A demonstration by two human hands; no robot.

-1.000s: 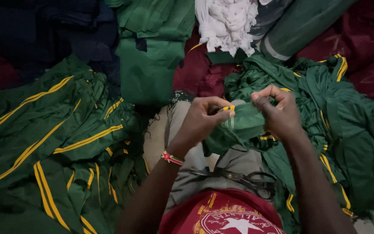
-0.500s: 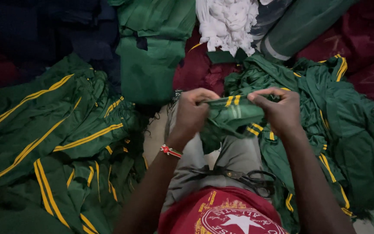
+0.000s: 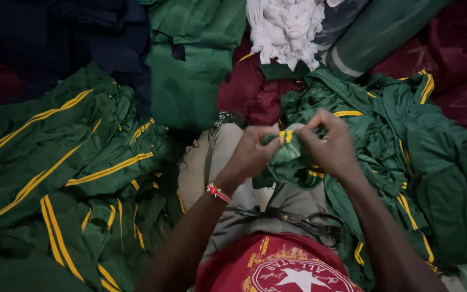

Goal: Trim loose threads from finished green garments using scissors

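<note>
Likely a garment workshop, dimly lit, heaps of green yellow-striped garments (image 3: 66, 162) lay around, scissors (image 3: 304, 221) rested on the lap, white scraps (image 3: 285, 27) were piled behind

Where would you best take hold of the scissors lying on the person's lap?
By the dark finger loops, I'd judge. The scissors lie flat across the lap, closed blades pointing toward the left arm and loops toward the right arm. Coming from above on the right side meets the rounded loops, clear of the blade tips. Both hands are busy with green cloth.
</note>
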